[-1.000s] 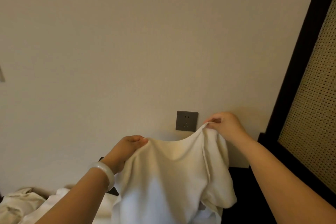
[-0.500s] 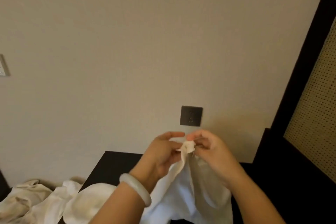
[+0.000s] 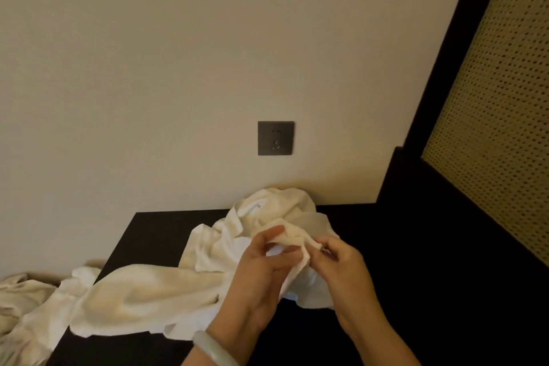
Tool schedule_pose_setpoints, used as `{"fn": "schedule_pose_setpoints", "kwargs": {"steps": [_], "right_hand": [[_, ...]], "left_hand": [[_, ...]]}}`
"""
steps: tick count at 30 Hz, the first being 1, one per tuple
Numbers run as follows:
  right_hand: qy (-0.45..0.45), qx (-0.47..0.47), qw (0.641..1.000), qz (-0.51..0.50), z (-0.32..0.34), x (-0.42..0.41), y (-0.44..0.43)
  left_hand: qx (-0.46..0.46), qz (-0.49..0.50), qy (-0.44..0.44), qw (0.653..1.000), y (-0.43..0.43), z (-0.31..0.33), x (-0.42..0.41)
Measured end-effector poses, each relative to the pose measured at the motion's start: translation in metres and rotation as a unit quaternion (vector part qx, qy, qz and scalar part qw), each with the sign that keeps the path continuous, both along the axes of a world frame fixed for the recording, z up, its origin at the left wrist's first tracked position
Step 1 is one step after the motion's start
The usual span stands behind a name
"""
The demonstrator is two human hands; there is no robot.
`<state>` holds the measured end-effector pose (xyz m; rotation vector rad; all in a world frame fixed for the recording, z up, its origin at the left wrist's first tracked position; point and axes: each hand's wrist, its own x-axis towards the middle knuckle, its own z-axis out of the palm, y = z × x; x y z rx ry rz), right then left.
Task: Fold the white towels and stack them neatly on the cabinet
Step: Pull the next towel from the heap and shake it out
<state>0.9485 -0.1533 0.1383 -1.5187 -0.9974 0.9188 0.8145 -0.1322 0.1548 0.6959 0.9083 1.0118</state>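
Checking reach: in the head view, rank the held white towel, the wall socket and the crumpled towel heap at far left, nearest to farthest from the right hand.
1. The white towel: pinched by the right hand.
2. The wall socket: on the wall, up and behind.
3. The crumpled towel heap: far left, beyond the cabinet's edge.

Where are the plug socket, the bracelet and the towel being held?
plug socket point(image 3: 276, 138), head view, middle of its dark plate.
bracelet point(image 3: 212, 346), head view, top of the pale band.
towel point(image 3: 297, 235), head view, the pinched corner.
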Motion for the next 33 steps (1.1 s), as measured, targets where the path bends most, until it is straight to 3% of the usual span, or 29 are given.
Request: {"fn": "schedule_pose_setpoints", "kwargs": {"steps": [3, 9, 12, 15, 19, 21, 22, 23, 24, 25, 27, 29, 31, 33], "right_hand": [[-0.018, 0.02, 0.999, -0.023, -0.006, -0.001, -0.003], [-0.078, 0.042, 0.99, -0.111, -0.005, 0.005, -0.009], [-0.086, 0.039, 0.995, -0.022, 0.001, -0.001, -0.017], [-0.03, 0.027, 0.999, 0.032, 0.006, -0.006, -0.021], [0.033, 0.035, 0.998, 0.037, 0.007, -0.009, -0.026], [0.043, 0.047, 0.998, -0.007, 0.004, -0.008, -0.029], [0.042, 0.045, 0.998, -0.032, 0.001, -0.006, -0.03], [0.038, 0.044, 0.997, -0.055, -0.001, -0.003, -0.032], [0.031, 0.045, 0.996, -0.074, -0.004, 0.001, -0.035], [0.021, 0.043, 0.995, -0.088, -0.006, 0.006, -0.039], [-0.011, 0.037, 0.994, -0.104, -0.012, 0.016, -0.05], [-0.043, 0.027, 0.992, -0.12, -0.018, 0.025, -0.062], [-0.075, 0.009, 0.987, -0.142, -0.023, 0.032, -0.073], [-0.117, -0.01, 0.979, -0.169, -0.028, 0.037, -0.08]], "left_hand": [[0.069, 0.0, 0.083, 0.994, -0.012, -0.001, 0.009], [0.075, 0.04, 0.107, 0.991, -0.017, 0.005, 0.01], [0.055, 0.015, 0.064, 0.996, -0.018, 0.01, 0.005], [0.009, 0.024, 0.009, 1.0, -0.012, 0.01, -0.003], [-0.071, 0.026, -0.096, 0.993, -0.004, 0.008, -0.005], [-0.04, -0.001, -0.044, 0.998, -0.004, 0.004, -0.002], [0.009, -0.023, 0.044, 0.999, -0.003, 0.0, -0.003], [0.077, -0.046, 0.162, 0.983, 0.0, -0.005, -0.004], [0.166, -0.068, 0.283, 0.942, 0.005, -0.011, -0.006], [0.261, -0.088, 0.386, 0.88, 0.01, -0.016, -0.008], [0.412, -0.111, 0.506, 0.75, 0.02, -0.024, -0.012], [0.507, -0.109, 0.547, 0.657, 0.03, -0.032, -0.014], [0.566, -0.131, 0.536, 0.612, 0.047, -0.036, -0.016], [0.576, -0.219, 0.533, 0.58, 0.071, -0.039, -0.019]]}}
